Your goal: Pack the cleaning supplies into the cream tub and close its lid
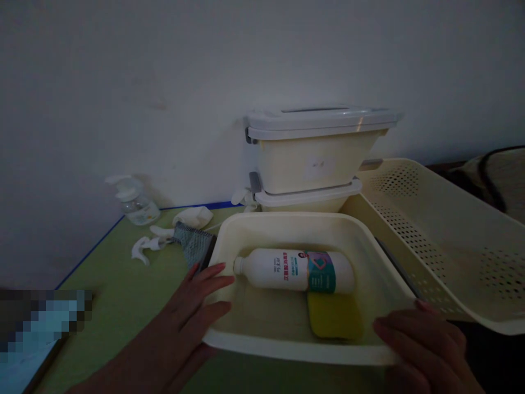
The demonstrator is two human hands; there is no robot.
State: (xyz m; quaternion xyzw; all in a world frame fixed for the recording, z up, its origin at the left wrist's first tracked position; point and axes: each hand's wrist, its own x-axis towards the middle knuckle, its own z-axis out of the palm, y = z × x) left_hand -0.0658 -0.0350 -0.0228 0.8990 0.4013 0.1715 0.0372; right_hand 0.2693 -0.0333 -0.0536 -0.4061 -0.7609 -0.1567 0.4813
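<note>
From my head view, the open bin [303, 354] lies between my 2 hands, its long axis running left to right. My left hand [196, 309] is clamped on its left rim, my right hand [429, 339] on the front right corner, so neither is nearer. Inside, 1 white bottle [266, 269] lies sideways, neck toward my left, with 1 yellow sponge [336, 317] in front. Beyond: 2 stacked lidded boxes [293, 164], 1 perforated basket [426, 232], and on the counter [118, 312] 1 pump bottle [141, 212] and 1 grey cloth [191, 241].
</note>
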